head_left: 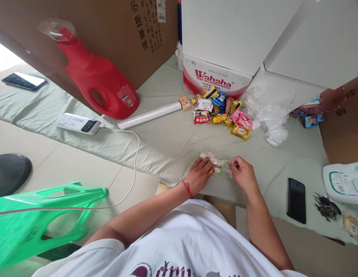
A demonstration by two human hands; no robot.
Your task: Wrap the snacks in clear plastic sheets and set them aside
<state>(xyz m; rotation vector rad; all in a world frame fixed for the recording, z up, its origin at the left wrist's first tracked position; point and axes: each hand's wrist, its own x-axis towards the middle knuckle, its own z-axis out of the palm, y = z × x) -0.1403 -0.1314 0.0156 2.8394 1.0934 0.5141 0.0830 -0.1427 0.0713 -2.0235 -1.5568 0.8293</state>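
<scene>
Near the front edge of the cloth-covered table lies a clear plastic package (218, 166) with green markings and pale contents. My left hand (198, 176), with a red string on the wrist, rests over the package's left part, its fingers pressed together on it. At the other end, my right hand (242, 174) pinches the clear wrapper between thumb and fingers. Beyond the hands sits a pile of small wrapped snacks (221, 109), in red, yellow, blue and pink. One orange-wrapped snack (184, 103) lies left of the pile, touching a white roll (150, 115).
Crumpled clear bags (268, 113) lie right of the snacks, before a Wahaha box (216, 79). A red jug (100, 80) and power bank (79, 124) with a cable are left. A black phone (296, 200), keys (327, 206) and white bottle (344, 182) are right. A green stool (49, 207) stands lower left.
</scene>
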